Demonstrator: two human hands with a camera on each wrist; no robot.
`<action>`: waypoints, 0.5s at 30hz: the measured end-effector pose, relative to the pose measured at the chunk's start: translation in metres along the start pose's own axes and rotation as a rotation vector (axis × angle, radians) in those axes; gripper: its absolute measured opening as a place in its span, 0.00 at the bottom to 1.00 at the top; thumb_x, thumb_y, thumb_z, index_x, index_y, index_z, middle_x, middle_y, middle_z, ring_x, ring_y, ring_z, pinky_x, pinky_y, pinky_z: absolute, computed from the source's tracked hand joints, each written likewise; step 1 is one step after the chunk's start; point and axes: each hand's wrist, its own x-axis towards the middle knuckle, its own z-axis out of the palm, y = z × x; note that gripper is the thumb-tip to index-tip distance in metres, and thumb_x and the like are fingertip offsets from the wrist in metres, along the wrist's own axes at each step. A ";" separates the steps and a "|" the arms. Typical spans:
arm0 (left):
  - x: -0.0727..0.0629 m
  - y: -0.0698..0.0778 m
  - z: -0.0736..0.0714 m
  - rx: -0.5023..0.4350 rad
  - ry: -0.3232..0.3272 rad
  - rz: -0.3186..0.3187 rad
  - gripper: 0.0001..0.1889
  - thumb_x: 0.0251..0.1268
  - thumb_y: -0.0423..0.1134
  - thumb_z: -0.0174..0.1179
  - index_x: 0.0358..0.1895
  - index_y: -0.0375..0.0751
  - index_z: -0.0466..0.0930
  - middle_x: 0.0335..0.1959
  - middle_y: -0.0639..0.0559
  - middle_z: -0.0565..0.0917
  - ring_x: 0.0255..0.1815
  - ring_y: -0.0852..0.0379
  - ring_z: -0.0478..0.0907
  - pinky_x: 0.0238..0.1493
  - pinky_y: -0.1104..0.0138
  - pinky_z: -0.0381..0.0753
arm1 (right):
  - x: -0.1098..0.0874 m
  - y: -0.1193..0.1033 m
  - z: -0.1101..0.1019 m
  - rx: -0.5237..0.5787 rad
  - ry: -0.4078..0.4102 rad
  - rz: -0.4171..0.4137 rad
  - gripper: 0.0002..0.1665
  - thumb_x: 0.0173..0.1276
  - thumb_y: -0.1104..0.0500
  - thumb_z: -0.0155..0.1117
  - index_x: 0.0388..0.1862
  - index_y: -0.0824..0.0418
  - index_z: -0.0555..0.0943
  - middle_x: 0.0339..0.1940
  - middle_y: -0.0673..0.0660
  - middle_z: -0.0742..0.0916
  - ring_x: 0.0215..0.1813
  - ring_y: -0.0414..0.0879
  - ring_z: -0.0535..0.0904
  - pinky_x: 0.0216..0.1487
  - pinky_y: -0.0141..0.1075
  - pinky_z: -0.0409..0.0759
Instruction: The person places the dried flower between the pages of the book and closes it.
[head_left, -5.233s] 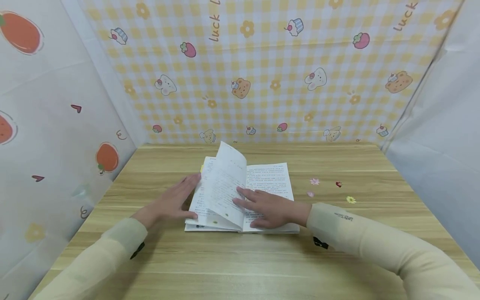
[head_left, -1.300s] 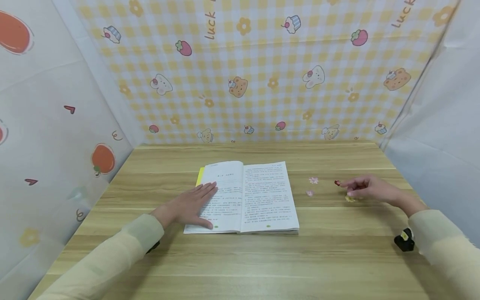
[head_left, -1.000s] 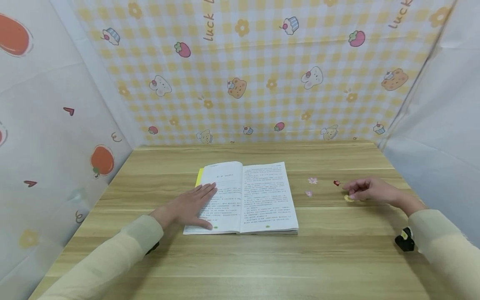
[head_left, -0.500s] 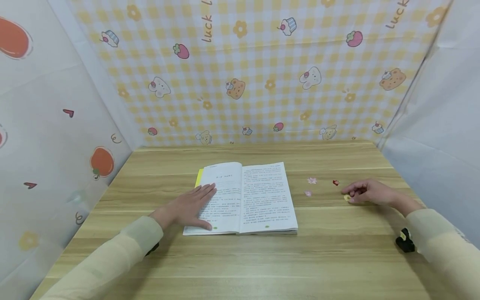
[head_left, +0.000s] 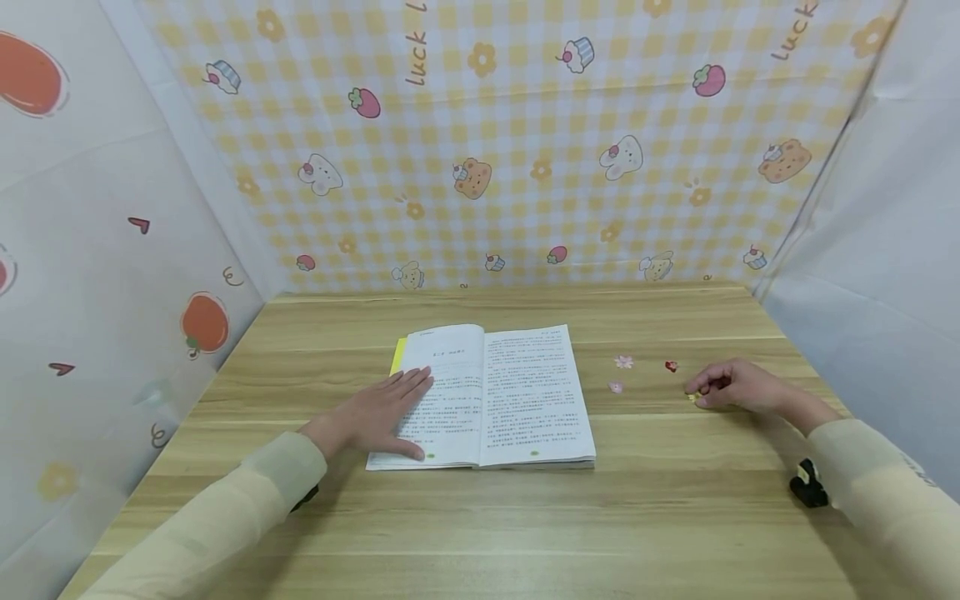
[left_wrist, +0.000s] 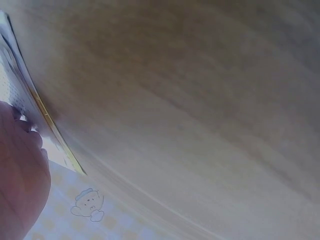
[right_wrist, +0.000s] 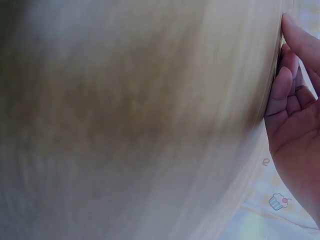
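An open book lies on the table, showing printed text on both pages. My left hand rests flat on its left page with the fingers straight and the thumb spread near the lower edge. In the left wrist view, the fingertips lie on the page by the book's yellow edge. To the right, my right hand has its thumb and forefinger at a small yellow flower at table level, pinching it and covering most of it. The flower is hidden in the right wrist view, where several fingers are curled.
A small red flower lies just beyond the right fingertips. Two pink flowers, one larger and one smaller, lie between it and the book. Patterned cloth hangs behind the wooden table.
Earlier both hands were at the book, with a page lifted midway; that page now lies flat. My right hand has moved right to the yellow flower and closed on it. The left stays on the page.
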 end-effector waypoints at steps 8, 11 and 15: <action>0.000 0.001 -0.001 -0.006 -0.010 -0.010 0.63 0.51 0.83 0.40 0.77 0.33 0.42 0.79 0.42 0.43 0.78 0.47 0.40 0.75 0.56 0.44 | 0.001 -0.002 0.001 -0.009 0.005 0.026 0.10 0.65 0.68 0.66 0.43 0.74 0.83 0.37 0.55 0.84 0.35 0.38 0.74 0.33 0.31 0.77; 0.000 0.000 0.000 -0.007 -0.013 -0.012 0.63 0.51 0.83 0.40 0.77 0.33 0.42 0.79 0.42 0.42 0.78 0.48 0.39 0.75 0.56 0.44 | 0.001 -0.001 0.001 0.003 0.010 0.031 0.10 0.64 0.67 0.67 0.42 0.74 0.83 0.36 0.56 0.84 0.34 0.38 0.75 0.32 0.32 0.78; 0.001 0.000 0.000 -0.007 -0.011 -0.011 0.63 0.51 0.83 0.40 0.77 0.33 0.41 0.79 0.42 0.42 0.78 0.48 0.39 0.75 0.56 0.43 | 0.000 -0.001 0.002 0.007 0.024 0.031 0.08 0.63 0.67 0.68 0.39 0.73 0.83 0.35 0.55 0.85 0.33 0.38 0.76 0.32 0.32 0.78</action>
